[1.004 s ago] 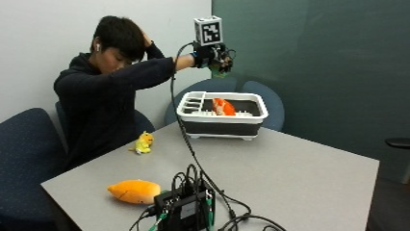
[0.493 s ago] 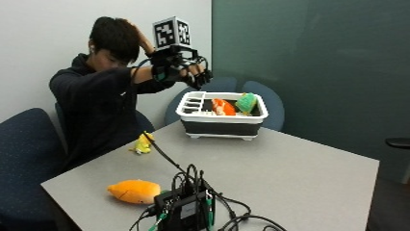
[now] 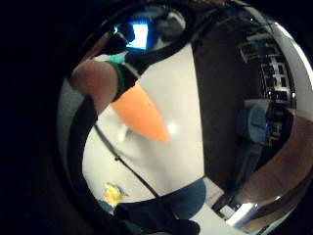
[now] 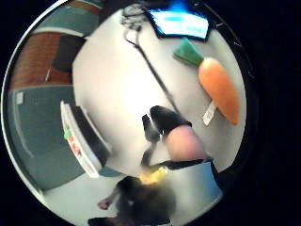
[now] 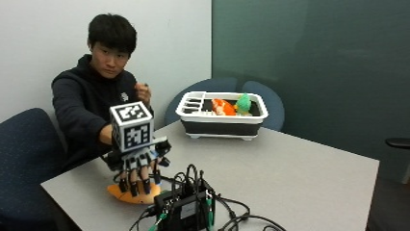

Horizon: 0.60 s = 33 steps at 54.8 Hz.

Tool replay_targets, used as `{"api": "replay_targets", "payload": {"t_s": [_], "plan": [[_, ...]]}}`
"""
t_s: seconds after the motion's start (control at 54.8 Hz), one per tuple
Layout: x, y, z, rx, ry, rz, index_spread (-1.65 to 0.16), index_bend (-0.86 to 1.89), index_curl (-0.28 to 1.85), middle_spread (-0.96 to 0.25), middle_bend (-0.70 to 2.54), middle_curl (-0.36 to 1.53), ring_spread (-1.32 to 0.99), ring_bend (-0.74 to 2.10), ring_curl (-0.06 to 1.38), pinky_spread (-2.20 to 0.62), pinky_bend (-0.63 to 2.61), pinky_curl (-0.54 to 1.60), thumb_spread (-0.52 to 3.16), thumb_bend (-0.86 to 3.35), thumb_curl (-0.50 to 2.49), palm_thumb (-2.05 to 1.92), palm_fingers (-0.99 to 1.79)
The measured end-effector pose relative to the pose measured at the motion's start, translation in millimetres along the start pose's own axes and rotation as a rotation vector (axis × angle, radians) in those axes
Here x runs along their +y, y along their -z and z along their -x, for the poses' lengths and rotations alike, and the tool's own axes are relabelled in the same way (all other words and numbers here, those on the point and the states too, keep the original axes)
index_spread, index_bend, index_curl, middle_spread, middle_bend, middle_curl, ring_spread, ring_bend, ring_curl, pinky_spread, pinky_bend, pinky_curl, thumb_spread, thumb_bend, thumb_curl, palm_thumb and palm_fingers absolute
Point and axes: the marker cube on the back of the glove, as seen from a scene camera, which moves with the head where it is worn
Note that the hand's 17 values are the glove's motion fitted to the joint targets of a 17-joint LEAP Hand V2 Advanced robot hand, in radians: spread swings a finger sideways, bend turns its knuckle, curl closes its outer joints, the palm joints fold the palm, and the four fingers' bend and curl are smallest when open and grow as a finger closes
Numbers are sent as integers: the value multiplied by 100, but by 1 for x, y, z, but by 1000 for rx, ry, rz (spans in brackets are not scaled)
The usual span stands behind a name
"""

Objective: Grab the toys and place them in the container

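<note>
Nearest the camera, a black box with cables (image 5: 185, 209) sits on the tabletop (image 5: 307, 178). Just beside the box, the gloved right hand (image 5: 135, 166) hangs over the orange carrot toy (image 5: 131, 194), its fingers (image 5: 133, 180) spread and pointing down at the toy, not closed on it. A small yellow toy (image 4: 153, 176) lies farther from the box, near the person. Well beyond the box stands the white container (image 5: 221, 115), holding an orange toy (image 5: 224, 107) and a green toy (image 5: 243, 103).
</note>
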Motion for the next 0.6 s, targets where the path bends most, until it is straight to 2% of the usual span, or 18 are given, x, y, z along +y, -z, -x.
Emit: {"api": "replay_targets", "payload": {"t_s": [0.091,0.183,0.237,0.329,0.475,0.603], "plan": [[-7,-34,-10,-33,-64,30,-17,13,30,-6,34,53,-10,82,34,-5,112,39,132,-3,36,16,9],[-12,-53,-17,-47,-80,-23,-16,9,27,-4,34,52,-10,94,35,-6,113,37,132,-2,34,13,16],[-15,-58,-19,-52,-73,-74,-15,0,22,-6,42,53,-18,115,39,-16,119,38,135,2,35,19,43],[-19,-63,-19,-78,-30,-168,-14,0,15,-9,56,58,-24,127,43,-27,127,39,145,9,37,30,63],[-10,-50,-9,-70,74,-265,-12,12,14,-16,74,67,-30,145,52,-34,134,45,144,18,46,52,92],[6,-9,11,-25,165,-349,-14,20,16,-20,83,73,-32,144,53,-37,129,46,131,18,55,60,103]]}}
